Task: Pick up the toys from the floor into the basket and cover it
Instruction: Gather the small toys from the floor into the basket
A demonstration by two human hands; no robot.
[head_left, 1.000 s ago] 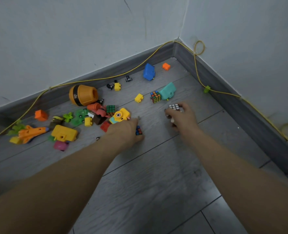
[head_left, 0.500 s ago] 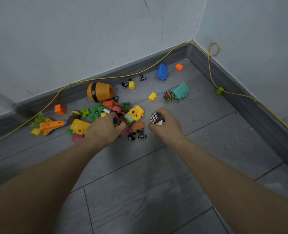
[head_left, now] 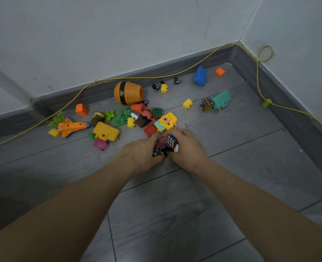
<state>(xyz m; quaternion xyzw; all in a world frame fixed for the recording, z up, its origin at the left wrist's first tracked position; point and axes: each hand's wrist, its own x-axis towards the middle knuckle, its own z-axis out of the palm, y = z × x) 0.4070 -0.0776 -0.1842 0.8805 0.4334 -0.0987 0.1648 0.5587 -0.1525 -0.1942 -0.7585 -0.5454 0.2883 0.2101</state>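
Many small toys lie scattered on the grey floor near the wall corner. My left hand [head_left: 140,153] curls round a small dark puzzle cube [head_left: 157,150]. Beside it my right hand [head_left: 188,148] grips another puzzle cube [head_left: 172,142] with a white piece at its lower edge. The two hands touch, with small black and pink pieces bunched between them. Just beyond them sit a yellow toy camera [head_left: 165,121] and a red block [head_left: 150,130]. No basket or lid is in view.
Further off lie an orange barrel [head_left: 128,93], an orange shuttle [head_left: 72,127], a yellow block toy [head_left: 105,131], a teal piece [head_left: 221,100], a blue piece [head_left: 200,76] and a third cube [head_left: 206,104]. A yellow cable [head_left: 258,80] runs along the skirting.
Both hands have drawn together and back toward me, each carrying a cube. They were apart on the floor one second ago.
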